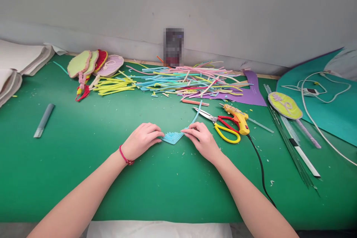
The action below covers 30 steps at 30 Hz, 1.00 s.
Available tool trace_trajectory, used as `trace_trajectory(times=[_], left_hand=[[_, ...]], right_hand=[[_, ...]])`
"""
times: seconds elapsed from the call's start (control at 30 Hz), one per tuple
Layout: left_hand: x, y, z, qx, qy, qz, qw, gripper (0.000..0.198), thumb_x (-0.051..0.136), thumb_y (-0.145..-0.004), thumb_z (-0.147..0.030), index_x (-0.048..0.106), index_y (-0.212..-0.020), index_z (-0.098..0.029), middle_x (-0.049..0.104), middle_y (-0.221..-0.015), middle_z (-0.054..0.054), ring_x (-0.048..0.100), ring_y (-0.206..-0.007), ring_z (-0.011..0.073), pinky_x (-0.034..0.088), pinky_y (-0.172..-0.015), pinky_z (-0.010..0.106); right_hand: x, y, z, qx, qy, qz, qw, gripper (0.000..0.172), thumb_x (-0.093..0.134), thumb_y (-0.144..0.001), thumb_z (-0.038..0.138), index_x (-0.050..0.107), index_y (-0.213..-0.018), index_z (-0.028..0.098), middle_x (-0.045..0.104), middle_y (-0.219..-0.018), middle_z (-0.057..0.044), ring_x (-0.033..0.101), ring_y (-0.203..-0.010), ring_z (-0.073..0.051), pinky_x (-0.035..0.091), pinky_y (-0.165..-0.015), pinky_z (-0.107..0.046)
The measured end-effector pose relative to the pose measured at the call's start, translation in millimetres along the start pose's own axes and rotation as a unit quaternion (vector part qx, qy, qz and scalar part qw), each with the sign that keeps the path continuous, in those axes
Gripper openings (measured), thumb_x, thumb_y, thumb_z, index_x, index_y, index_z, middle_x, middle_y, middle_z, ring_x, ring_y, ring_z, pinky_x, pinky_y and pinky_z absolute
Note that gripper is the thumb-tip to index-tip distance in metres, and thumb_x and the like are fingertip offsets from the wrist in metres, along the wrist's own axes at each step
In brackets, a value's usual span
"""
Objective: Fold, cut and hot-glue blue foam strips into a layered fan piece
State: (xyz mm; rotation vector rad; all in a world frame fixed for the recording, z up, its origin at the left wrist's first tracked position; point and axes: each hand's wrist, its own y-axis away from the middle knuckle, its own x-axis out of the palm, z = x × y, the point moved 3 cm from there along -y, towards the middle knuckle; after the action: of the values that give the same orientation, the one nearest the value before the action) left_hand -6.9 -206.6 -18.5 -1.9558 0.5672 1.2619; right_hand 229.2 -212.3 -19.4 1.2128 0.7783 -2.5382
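A small V-shaped piece of light-blue pipe cleaners (pixel 173 139), laid in nested rows, sits on the green table in front of me. My left hand (pixel 143 137) pinches its left end between thumb and fingers. From the right, my right hand (pixel 199 138) grips a blue pipe cleaner (pixel 198 111) along the V's right arm; its loose end sticks up past my fingers. Close to that hand lie scissors with red and yellow handles (pixel 227 129), blades apart, and a yellow glue gun (pixel 240 119) with a black cord.
A heap of coloured pipe cleaners (pixel 184 80) spreads along the back, partly over purple sheet (pixel 252 96). Fan-shaped pieces (pixel 79 64) lie back left, near a grey tube-like item (pixel 44 121). At right are a yellow fan (pixel 284 105), thin green rods (pixel 290 150) and a white cable (pixel 309 113).
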Motion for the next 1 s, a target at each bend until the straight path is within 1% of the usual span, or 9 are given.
trace_trajectory(times=[0.23,0.47,0.73,1.0], left_hand=[[2.5,-0.3,2.3,0.0,-0.004,-0.003,1.0,0.018,0.044,-0.097,-0.025,0.062,-0.096,-0.02,0.065,-0.093,0.004,0.057,-0.082,0.0151,0.042,-0.075,0.029],[6.5,-1.0,5.0,-0.005,0.024,0.003,1.0,0.02,0.045,-0.097,-0.028,0.063,-0.096,-0.019,0.066,-0.092,0.004,0.057,-0.082,0.0149,0.042,-0.074,0.029],[11.5,-2.6,8.0,-0.019,0.065,0.012,0.998,0.02,0.047,-0.096,-0.029,0.064,-0.093,-0.02,0.066,-0.091,0.003,0.058,-0.082,0.015,0.042,-0.074,0.029],[9.8,-4.1,6.0,-0.014,0.066,0.012,0.998,0.019,0.046,-0.096,-0.027,0.063,-0.09,-0.02,0.065,-0.089,0.003,0.057,-0.08,0.0143,0.041,-0.072,0.028]], right_hand=[[4.1,0.4,-2.9,0.0,0.007,0.018,1.0,0.025,0.045,-0.095,0.021,0.067,-0.109,0.024,0.057,-0.091,-0.007,0.052,-0.083,-0.018,0.048,-0.073,-0.032],[10.6,0.0,-6.1,0.006,-0.004,0.052,0.999,0.021,0.049,-0.094,0.023,0.067,-0.105,0.024,0.056,-0.092,-0.006,0.053,-0.086,-0.018,0.049,-0.076,-0.032],[10.9,-1.1,-10.7,0.009,-0.024,0.039,0.999,0.018,0.051,-0.093,0.025,0.068,-0.098,0.024,0.056,-0.09,-0.006,0.055,-0.085,-0.018,0.051,-0.075,-0.033],[9.5,-1.5,-13.8,0.004,-0.032,0.054,0.998,0.018,0.051,-0.093,0.026,0.068,-0.099,0.025,0.056,-0.089,-0.005,0.055,-0.085,-0.018,0.051,-0.076,-0.033]])
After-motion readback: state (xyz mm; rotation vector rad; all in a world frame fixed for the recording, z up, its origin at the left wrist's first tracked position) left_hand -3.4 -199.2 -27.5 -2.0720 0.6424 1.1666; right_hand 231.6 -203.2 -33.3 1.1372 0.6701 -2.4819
